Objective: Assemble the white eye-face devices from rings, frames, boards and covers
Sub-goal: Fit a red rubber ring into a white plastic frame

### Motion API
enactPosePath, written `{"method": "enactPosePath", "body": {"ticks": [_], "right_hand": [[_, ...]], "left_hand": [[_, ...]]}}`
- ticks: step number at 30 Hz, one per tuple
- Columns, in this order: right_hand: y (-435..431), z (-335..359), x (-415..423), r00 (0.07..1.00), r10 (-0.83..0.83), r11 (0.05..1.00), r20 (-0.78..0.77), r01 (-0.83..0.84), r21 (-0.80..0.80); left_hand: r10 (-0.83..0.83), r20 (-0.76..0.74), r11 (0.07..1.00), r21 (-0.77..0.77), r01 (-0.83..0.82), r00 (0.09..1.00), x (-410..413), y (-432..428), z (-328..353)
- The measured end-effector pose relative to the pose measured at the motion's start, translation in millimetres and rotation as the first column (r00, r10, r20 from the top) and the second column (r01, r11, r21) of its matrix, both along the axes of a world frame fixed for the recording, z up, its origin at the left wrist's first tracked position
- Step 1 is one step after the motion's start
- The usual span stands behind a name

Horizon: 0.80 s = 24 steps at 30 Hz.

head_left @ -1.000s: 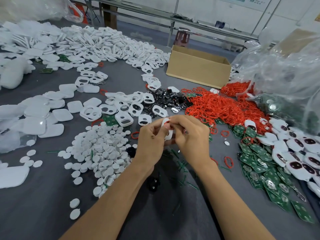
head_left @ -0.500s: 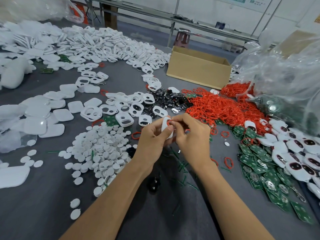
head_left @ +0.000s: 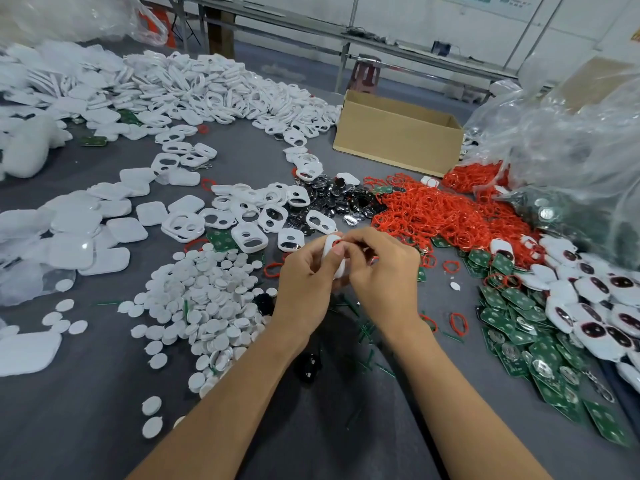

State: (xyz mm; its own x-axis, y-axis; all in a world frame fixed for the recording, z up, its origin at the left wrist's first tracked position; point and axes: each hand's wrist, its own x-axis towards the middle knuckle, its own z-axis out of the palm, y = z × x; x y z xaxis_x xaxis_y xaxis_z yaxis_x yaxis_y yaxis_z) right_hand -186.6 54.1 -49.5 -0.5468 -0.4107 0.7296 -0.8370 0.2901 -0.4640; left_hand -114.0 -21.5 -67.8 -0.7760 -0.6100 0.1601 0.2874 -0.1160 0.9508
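- Being gripped: white frame (head_left: 331,252), clamped by the curled thumb and fingers of the left hand (head_left: 306,285).
- Red ring (head_left: 338,241) is pinched at its top edge by the right hand (head_left: 381,271), fingertips curled.
- Loose ring pile (head_left: 450,216) is spread just past those fingertips.

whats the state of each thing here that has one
left hand, grips the white piece
right hand, pinches a red ring against it
white piece, held above the table
red ring, at the piece's top edge
cardboard box, upright, top open
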Motion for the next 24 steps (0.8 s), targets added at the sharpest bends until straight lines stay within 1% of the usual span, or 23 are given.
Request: {"method": "enactPosePath", "body": {"ticks": [5, 9, 14, 17, 19, 21, 24], "right_hand": [[-4.0, -3.7, 6.1, 0.998, -0.055, 0.996, -0.029, 0.052, -0.077], [-4.8, -7.6, 8.3, 0.998, -0.052, 0.99, -0.048, 0.045, -0.137], [-6.5, -10.9, 7.8, 0.999, -0.039, 0.979, -0.038, 0.03, -0.201], [-8.3, -10.3, 10.7, 0.997, -0.022, 0.97, 0.068, 0.038, -0.238], [-8.8, -7.1, 10.6, 0.975, 0.017, 0.971, 0.22, 0.036, -0.234], [-7.8, -2.2, 6.6, 0.922, 0.104, 0.981, 0.373, -0.032, -0.193], [-3.0, 5.8, -1.6, 0.836, 0.233, 0.972, 0.497, -0.18, -0.153]], "left_hand": [[0.077, 0.002, 0.992, -0.104, -0.077, 0.997, -1.8, -0.8, -1.3], [0.149, 0.03, 0.965, -0.221, -0.139, 0.988, -2.4, -0.3, -1.9], [0.141, 0.023, 0.968, -0.214, -0.133, 0.99, -0.6, 0.8, 0.1], [0.126, 0.031, 0.974, -0.193, -0.118, 0.992, -0.7, 0.5, -0.5], [0.116, 0.034, 0.985, -0.13, -0.11, 0.993, -1.8, -1.0, -1.2], [0.11, 0.039, 0.994, -0.029, -0.109, 0.993, -1.7, -3.0, -1.3], [0.104, 0.037, 0.986, 0.129, -0.107, 0.994, -2.1, -6.1, -1.0]]}}
